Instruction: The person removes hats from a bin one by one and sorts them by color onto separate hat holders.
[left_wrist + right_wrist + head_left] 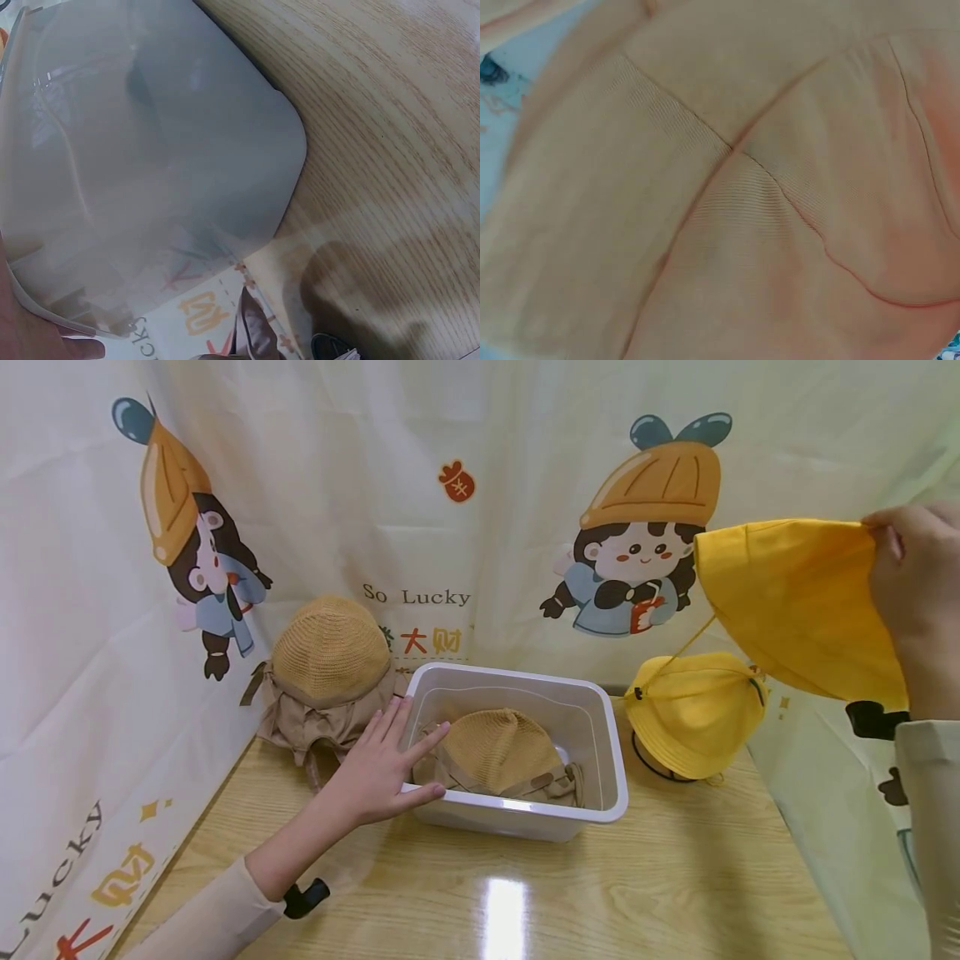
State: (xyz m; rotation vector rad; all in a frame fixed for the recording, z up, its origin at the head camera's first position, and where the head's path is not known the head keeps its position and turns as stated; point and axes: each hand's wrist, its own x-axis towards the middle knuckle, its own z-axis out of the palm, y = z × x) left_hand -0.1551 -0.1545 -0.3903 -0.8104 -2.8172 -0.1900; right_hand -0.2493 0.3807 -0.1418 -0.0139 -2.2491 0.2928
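Note:
High on the right in the head view, my right hand pinches a yellow hat by its edge, lifted off the table. That hat's stitched cloth fills the right wrist view. My left hand lies with straight, spread fingers on the left rim of a pale plastic bin. The bin's wall takes up much of the left wrist view. Inside the bin sits a tan knitted hat with a brown brim.
A second yellow hat sits on a dark stand right of the bin. Another tan knitted hat with a ruffled brown brim is at the back left. A printed cloth surrounds the wooden table at the back and sides.

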